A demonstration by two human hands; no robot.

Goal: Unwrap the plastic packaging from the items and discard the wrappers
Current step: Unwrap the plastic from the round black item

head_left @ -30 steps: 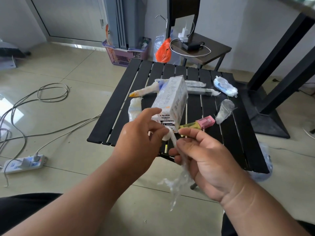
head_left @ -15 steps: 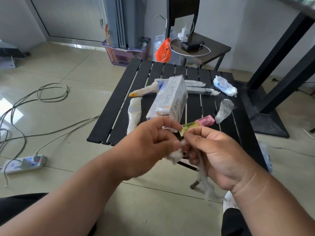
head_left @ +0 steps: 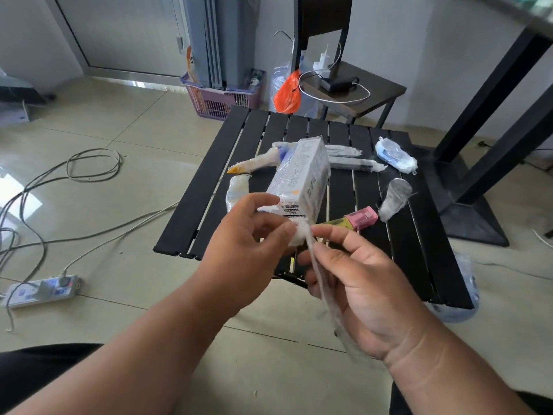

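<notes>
A white printed box [head_left: 300, 178] wrapped in clear film is held up over the black slatted table [head_left: 209, 187]. My left hand [head_left: 248, 250] grips its near end, thumb and fingers around the bunched film. My right hand [head_left: 356, 289] pinches a twisted strand of plastic wrap [head_left: 317, 265] that runs from the box's end down across my palm. Several wrapped items lie on the table: a yellow-tipped pen [head_left: 254, 164], a wrapped roll [head_left: 236, 193], two long wrapped sticks [head_left: 356, 164], a blue-white bundle [head_left: 395, 155] and a grey cone [head_left: 393, 197]. A pink-and-yellow item [head_left: 357, 219] lies unwrapped.
A chair [head_left: 353, 94] with a charger and white cable stands behind the table, an orange bag [head_left: 287, 94] hanging from it. A purple basket [head_left: 221, 98] sits at the back. Cables and a power strip [head_left: 42, 290] lie on the floor left. A clear plastic bag [head_left: 460, 295] hangs at the table's right corner.
The box has been turned in my left hand while my right hand drew the film out into a longer twisted strand. Both hands rose slightly.
</notes>
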